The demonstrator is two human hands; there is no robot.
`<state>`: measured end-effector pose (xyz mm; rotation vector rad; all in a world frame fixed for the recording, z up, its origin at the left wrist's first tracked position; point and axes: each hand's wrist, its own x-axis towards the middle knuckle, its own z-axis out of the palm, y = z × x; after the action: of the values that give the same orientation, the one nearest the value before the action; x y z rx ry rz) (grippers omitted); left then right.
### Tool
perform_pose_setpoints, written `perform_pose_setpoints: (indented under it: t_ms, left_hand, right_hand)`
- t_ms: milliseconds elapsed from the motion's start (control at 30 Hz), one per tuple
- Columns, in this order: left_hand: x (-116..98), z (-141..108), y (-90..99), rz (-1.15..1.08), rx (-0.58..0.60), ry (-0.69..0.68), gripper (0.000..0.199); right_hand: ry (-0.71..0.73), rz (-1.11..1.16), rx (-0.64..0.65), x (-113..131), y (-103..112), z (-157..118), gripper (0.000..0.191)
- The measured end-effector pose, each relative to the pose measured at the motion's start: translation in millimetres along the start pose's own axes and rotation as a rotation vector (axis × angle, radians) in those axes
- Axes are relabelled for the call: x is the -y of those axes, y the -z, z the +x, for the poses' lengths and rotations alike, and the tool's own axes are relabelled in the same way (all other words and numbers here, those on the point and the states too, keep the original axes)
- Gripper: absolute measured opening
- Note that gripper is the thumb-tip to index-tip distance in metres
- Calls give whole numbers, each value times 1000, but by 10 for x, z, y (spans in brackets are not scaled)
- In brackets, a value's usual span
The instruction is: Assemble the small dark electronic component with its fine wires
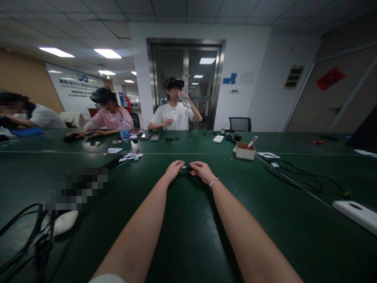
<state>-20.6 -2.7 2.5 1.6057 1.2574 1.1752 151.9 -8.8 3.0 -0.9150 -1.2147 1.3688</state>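
Observation:
Both my hands meet over the green table [188, 220], with a small black USB stick [186, 167] between them. Its short silver end points left. My left hand [174, 169] pinches the silver end with thumb and fingertips. At the dark end, my right hand [202, 171] grips it the same way, and a silver bracelet [214, 183] circles that wrist. The stick's exact shape is partly covered by my fingers. It is held close to the table top.
A cardboard box [245, 151] with a pen-like item stands ahead right. Black cables [306, 177] lie right, near a white device [356, 214]. More cables and a white mouse [66, 222] lie left. Crumpled paper [131, 157] and a bottle [124, 131] sit ahead left. Three people sit across.

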Motion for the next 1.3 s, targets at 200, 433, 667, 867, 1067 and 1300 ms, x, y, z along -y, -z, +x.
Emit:
perform_pose_setpoints:
  t_ms: [200, 433, 667, 867, 1067, 1300]
  left_hand:
    - [-40, -26, 13, -58, 36, -38, 30]
    - [2, -12, 0, -59, 44, -78, 25]
    - [-28, -31, -7, -74, 58, -84, 29]
    - [-25, -36, 11, -115, 46, -28, 19]
    - [-37, -51, 28, -95, 36, -7, 23]
    - [-29, -47, 32, -81, 8, -35, 28]
  right_hand:
    - [5, 7, 0, 0, 5, -3, 9]
    - [-1, 5, -6, 2, -1, -1, 9]
    - [4, 5, -15, 1, -5, 3, 8]
    - [-1, 19, -8, -7, 5, 9, 9]
    - [-6, 21, -10, 2, 10, 8, 11]
    - [2, 26, 4, 16, 5, -11, 11]
